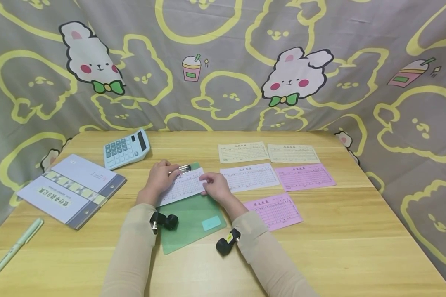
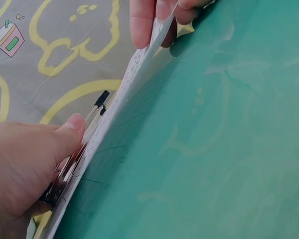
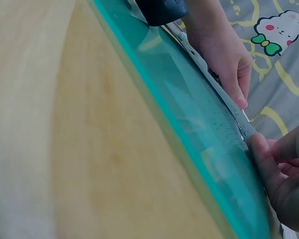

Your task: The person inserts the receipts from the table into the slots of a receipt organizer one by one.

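One left hand (image 1: 159, 178) and one right hand (image 1: 216, 187) are, in the head view, working at the top of a green clipboard (image 1: 191, 222); a white slip (image 1: 183, 187) is lying across its upper part, next to the metal clip (image 1: 184, 168), while two yellow forms (image 1: 243, 152), a white form (image 1: 250, 178) and two pink forms (image 1: 305, 177) are lying to the right on the table (image 1: 338, 251). In the left wrist view, the left thumb is pressing on the clip, the partly hidden fingers gripping from below; the slip is showing nearly edge-on. In the right wrist view, the right thumb and fingers are pinching the slip's edge. Whether the clip is covering the slip cannot be told. The step in hand is apparently fitting slip to clip; the next move is probably calling for squaring the edge beneath it, then easing the clip down.
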The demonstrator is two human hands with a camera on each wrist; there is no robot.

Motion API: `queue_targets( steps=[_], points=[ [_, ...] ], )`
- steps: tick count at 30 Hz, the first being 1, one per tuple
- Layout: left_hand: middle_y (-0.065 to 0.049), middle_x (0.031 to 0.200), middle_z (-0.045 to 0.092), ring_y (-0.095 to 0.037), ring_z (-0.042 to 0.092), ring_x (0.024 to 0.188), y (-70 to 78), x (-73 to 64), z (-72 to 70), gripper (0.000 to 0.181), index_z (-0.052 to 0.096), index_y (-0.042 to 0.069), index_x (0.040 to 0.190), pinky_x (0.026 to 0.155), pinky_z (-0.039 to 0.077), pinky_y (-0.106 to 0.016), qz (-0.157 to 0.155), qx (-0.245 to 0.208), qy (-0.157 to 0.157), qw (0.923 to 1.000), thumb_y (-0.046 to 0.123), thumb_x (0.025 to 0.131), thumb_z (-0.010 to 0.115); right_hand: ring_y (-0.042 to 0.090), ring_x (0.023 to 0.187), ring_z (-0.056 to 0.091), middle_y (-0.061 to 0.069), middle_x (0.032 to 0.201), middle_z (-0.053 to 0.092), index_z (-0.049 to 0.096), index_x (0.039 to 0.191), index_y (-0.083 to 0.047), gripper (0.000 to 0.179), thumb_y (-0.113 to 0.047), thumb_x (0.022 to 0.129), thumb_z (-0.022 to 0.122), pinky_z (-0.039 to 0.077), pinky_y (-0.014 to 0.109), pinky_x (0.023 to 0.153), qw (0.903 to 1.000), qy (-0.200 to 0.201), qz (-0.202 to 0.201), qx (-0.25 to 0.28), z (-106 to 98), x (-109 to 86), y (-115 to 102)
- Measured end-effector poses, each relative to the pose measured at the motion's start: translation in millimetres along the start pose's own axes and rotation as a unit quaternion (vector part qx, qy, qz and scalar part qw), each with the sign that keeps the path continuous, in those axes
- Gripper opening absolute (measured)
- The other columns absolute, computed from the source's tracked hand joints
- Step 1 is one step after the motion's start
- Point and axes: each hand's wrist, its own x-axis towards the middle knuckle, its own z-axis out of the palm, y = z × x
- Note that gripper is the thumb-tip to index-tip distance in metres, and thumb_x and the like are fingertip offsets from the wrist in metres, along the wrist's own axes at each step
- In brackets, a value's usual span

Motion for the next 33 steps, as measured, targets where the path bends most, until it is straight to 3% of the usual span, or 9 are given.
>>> queue_targets(
  steps=[11,17,25,33],
  points=[
    [-0.013,0.093,0.047,-0.028,0.039,0.086,0.8,0.0,0.9,0.031,0.058,0.003,0.111,0.076,0.029,-0.041,0.0,-0.005,0.009,0.9999,0.022,0.088,0.049,0.015,0.054,0.056,0.01,0.084,0.052,0.062,0.097,0.0,0.026,0.01,0.076,0.05,0.047,0.025,0.052,0.9999,-0.003,-0.005,0.011,0,2.5,3],
    [-0.013,0.094,0.047,-0.029,0.039,0.088,-0.8,0.1,1.9,0.032,0.059,0.004,0.111,0.076,0.029,-0.041,-0.005,-0.015,0.011,0.9998,0.024,0.088,0.049,0.014,0.055,0.057,0.01,0.082,0.051,0.062,0.096,0.0,0.025,0.009,0.076,0.051,0.046,0.023,0.052,0.9999,0.006,-0.008,-0.01,2,7.2,0],
    [-0.013,0.095,0.047,-0.029,0.039,0.088,1.3,-0.4,0.3,0.032,0.059,0.005,0.111,0.076,0.03,-0.042,-0.008,-0.016,0.008,0.9998,0.025,0.088,0.049,0.012,0.055,0.057,0.008,0.083,0.053,0.062,0.095,-0.002,0.024,0.008,0.076,0.051,0.044,0.022,0.052,0.9987,0.037,0.017,-0.032,9,13.7,-4],
    [-0.012,0.094,0.045,-0.028,0.038,0.087,0.2,-0.6,0.4,0.035,0.057,0.005,0.113,0.074,0.03,-0.041,-0.016,-0.013,0.0,0.9998,0.027,0.087,0.05,0.011,0.053,0.056,0.007,0.081,0.052,0.062,0.096,-0.002,0.026,0.008,0.075,0.05,0.043,0.021,0.049,0.9981,0.033,0.015,-0.05,11,17.9,-9]
  ],
)
